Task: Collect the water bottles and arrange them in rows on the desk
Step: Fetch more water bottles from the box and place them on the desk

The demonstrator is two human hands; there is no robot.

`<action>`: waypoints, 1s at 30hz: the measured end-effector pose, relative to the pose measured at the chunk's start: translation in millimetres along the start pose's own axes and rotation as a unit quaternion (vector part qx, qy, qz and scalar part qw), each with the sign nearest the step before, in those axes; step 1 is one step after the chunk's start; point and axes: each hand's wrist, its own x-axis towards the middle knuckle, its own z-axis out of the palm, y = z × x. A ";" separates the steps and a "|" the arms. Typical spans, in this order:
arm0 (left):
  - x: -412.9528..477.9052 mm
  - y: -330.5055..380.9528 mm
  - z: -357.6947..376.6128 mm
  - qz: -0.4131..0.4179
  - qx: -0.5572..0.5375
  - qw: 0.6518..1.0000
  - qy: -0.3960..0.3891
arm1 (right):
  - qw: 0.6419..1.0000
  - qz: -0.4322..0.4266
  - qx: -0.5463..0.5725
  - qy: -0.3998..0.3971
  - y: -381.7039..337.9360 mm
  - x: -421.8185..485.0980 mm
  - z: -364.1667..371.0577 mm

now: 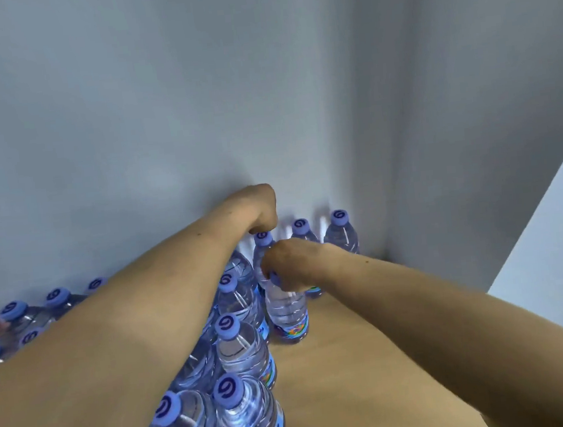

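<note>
Head view: placing step is running. The right hand [288, 267] is gripping the held bottle [286, 311] with fingers curled round its neck, upright, base apparently on the desk [349, 361], just out from the wall corner [388, 251]. The left hand [261, 210] is hovering, fingers curled, over the cap of a second bottle [262, 238] nearer that corner; can't tell if it's actually gripping. Next move is likely calling for lining the held bottle up with the back-row bottles [340, 233] by the corner, then a clean release without knocking them.
</note>
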 end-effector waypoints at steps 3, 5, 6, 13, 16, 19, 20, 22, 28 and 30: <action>0.7 13.2 3.6 0.019 0.010 1.000 0.002 | 0.999 0.036 0.019 -0.032 30.3 -20.8 -5.8; 2.3 24.1 4.9 0.034 0.019 0.999 0.004 | 0.996 0.061 0.034 -0.063 53.2 -33.9 -5.6; 3.4 30.6 6.0 0.042 0.026 0.999 0.004 | 0.994 0.075 0.044 -0.071 63.5 -38.2 -3.6; 20.8 72.0 20.2 0.080 0.070 0.994 -0.007 | 0.983 0.172 0.030 -0.049 128.6 -52.7 4.3; 25.8 87.8 23.5 0.106 0.056 0.993 -0.006 | 0.981 0.189 0.037 -0.012 149.4 -45.2 12.7; 31.9 98.5 27.3 0.112 0.033 0.993 -0.015 | 0.981 0.193 0.036 0.007 165.4 -37.3 16.6; 32.4 101.2 28.2 0.110 0.034 0.993 -0.021 | 0.981 0.192 0.037 0.010 170.4 -34.4 17.7; 33.5 106.7 31.0 0.107 0.051 0.993 -0.024 | 0.982 0.186 0.033 0.012 177.4 -29.9 18.7; 40.7 114.7 45.9 0.107 0.117 0.987 0.030 | 0.984 0.171 0.030 0.045 190.3 -21.8 24.4; 42.9 115.5 46.4 0.106 0.120 0.987 0.034 | 0.984 0.170 0.032 0.047 191.3 -20.9 24.3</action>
